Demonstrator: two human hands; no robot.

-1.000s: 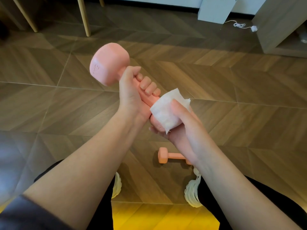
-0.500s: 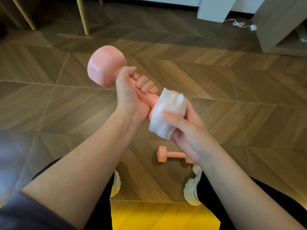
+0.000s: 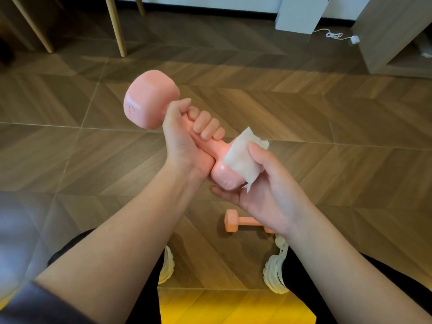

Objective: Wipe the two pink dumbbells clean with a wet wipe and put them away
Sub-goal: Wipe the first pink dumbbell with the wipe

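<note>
My left hand (image 3: 187,139) grips the handle of a pink dumbbell (image 3: 149,101), held tilted in the air with one head up to the left. Its lower head rests in my right hand (image 3: 264,183), which presses a folded white wet wipe (image 3: 243,157) against it with the thumb on top. The wipe covers the right side of that head. A second pink dumbbell (image 3: 236,221) lies on the floor below, its right end hidden behind my right wrist.
Wooden herringbone floor (image 3: 327,118) all around. My two white shoes (image 3: 277,267) stand on it near the second dumbbell. Wooden chair legs (image 3: 115,24) at the back left, a white box (image 3: 301,14) and a wooden cabinet (image 3: 395,38) at the back right, a white cable beside them.
The wipe has slid down and round the lower head, so more pink shows on its left side. The dumbbell shifted slightly; my left grip is unchanged.
</note>
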